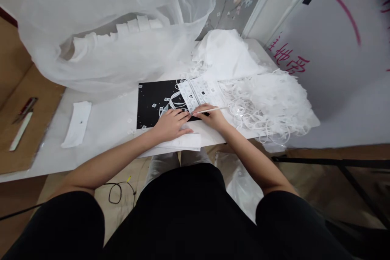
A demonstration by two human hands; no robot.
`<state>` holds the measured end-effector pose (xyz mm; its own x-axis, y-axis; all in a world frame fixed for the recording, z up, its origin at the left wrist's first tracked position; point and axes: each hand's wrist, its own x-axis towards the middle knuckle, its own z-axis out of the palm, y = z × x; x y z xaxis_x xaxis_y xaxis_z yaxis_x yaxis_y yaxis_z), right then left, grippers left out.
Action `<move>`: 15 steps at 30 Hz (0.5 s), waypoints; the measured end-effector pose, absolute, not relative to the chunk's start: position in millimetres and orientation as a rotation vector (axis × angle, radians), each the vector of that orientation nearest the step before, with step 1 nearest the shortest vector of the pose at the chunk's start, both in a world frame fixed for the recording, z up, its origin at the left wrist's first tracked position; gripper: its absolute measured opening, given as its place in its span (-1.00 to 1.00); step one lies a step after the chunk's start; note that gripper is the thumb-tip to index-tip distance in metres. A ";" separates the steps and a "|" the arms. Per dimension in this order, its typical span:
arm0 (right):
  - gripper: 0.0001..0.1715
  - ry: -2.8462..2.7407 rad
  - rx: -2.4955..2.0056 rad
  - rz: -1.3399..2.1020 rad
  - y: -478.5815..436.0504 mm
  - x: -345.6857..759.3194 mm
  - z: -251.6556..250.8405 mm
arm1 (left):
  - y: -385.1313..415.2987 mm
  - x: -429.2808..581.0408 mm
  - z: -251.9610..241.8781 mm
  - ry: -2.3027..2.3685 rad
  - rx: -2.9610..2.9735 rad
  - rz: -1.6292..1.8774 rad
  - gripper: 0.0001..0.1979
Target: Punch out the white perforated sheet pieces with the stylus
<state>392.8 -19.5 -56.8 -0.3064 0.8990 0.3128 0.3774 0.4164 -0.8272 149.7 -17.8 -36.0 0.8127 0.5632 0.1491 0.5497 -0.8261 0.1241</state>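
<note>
A slim white rod (217, 109) is pinched by the right hand (213, 118) at the near edge of the printed sheet (210, 94); the left hand (171, 124) is laid unclenched over the black mat's (148, 103) front edge — room rightward is crowded by heaped white cords (280, 99).

Likely a small workshop: counter (112, 124) with black mat (148, 103), heaped white scraps (274, 101) at three o'clock, big plastic bag (122, 55) at eleven.

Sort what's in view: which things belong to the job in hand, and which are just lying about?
Likely part of the job:
patterned sheet, by the fingertips
thin stick, held in the right hand
black mat, partly under the sheet

Seemingly just lying about:
plastic bag
red tool
pale tool
</note>
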 end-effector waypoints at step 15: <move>-0.69 -2.205 -1.019 0.606 -14.7 398.8 -65.5 | -14.8 149.0 -36.4 0.868 2.836 0.322 -0.38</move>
